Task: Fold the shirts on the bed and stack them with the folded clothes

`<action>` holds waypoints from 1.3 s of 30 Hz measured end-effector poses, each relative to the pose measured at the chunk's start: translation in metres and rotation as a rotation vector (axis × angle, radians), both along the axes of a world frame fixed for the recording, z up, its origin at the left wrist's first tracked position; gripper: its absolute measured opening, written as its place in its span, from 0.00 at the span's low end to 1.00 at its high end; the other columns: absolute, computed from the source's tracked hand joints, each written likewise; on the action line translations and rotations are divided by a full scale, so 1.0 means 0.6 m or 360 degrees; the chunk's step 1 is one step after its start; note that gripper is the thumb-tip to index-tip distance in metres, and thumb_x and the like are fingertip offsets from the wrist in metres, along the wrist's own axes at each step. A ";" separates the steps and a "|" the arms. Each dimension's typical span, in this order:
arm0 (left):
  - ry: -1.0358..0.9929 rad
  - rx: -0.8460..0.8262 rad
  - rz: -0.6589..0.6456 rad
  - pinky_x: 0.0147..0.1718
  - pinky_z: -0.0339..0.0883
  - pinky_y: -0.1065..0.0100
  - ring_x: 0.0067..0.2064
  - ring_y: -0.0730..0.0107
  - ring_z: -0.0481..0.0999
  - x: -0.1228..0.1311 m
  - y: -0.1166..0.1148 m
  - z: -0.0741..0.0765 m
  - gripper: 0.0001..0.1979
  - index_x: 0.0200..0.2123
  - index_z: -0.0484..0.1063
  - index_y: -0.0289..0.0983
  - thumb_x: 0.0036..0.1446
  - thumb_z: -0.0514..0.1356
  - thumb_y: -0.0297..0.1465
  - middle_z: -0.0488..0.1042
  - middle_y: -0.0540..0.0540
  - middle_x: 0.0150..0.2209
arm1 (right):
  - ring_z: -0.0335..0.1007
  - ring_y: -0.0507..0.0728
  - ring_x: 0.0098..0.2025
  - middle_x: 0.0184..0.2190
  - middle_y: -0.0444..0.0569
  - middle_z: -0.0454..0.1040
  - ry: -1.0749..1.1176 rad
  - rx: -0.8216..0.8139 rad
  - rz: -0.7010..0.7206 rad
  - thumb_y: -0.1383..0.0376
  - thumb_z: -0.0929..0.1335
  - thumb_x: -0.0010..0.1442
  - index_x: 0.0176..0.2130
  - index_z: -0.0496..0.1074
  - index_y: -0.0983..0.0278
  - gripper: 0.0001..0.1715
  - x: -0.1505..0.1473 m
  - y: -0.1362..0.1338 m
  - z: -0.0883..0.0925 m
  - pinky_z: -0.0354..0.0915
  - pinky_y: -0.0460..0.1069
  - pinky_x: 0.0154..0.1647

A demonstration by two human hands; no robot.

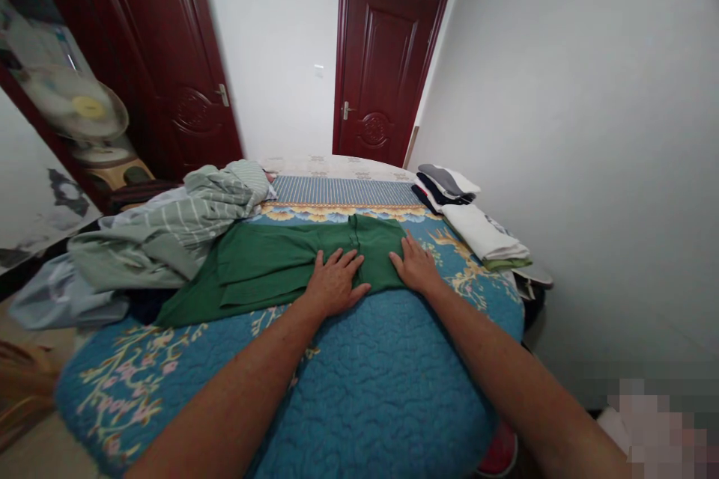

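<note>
A dark green garment [264, 266] lies partly folded across a blue quilted bed cover [371, 382]. My left hand [335, 282] rests flat on the garment's near edge with its fingers spread. My right hand [414, 263] lies flat on the garment's right end, fingers stretched out. Neither hand holds anything.
A heap of grey-green striped clothes [168, 232] lies at the left of the bed. Folded clothes are stacked at the right: a dark and grey pile [446, 183] and a white pile [486, 236]. A fan [76, 101] stands at left. Two dark red doors are behind the bed.
</note>
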State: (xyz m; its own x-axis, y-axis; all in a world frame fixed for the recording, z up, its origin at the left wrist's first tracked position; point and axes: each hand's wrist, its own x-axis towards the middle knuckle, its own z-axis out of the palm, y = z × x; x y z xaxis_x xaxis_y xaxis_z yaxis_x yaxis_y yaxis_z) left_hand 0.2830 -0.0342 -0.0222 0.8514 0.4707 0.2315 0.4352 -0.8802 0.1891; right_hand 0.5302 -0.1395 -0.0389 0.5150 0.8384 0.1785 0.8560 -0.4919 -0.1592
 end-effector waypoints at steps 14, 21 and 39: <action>-0.0039 -0.0051 -0.0019 0.72 0.39 0.25 0.76 0.38 0.57 -0.005 -0.002 0.004 0.38 0.75 0.62 0.46 0.67 0.57 0.54 0.62 0.42 0.76 | 0.54 0.71 0.77 0.75 0.65 0.60 0.0020 -0.0067 0.0309 0.48 0.60 0.75 0.69 0.70 0.66 0.36 0.007 -0.116 0.027 0.54 0.71 0.75; -0.0048 -0.0066 -0.0009 0.73 0.38 0.27 0.77 0.40 0.57 -0.005 -0.001 0.002 0.39 0.74 0.62 0.44 0.67 0.57 0.55 0.61 0.41 0.76 | 0.59 0.61 0.75 0.73 0.59 0.65 0.0034 0.0424 0.0805 0.64 0.58 0.73 0.72 0.67 0.65 0.32 0.022 0.079 0.088 0.56 0.62 0.77; -0.0078 -0.0092 -0.0002 0.74 0.41 0.31 0.78 0.40 0.52 -0.009 -0.001 0.003 0.43 0.78 0.53 0.52 0.65 0.61 0.53 0.52 0.45 0.80 | 0.47 0.69 0.78 0.78 0.52 0.57 0.0104 -0.0151 0.0538 0.46 0.59 0.78 0.75 0.61 0.54 0.35 -0.039 0.235 0.039 0.44 0.74 0.76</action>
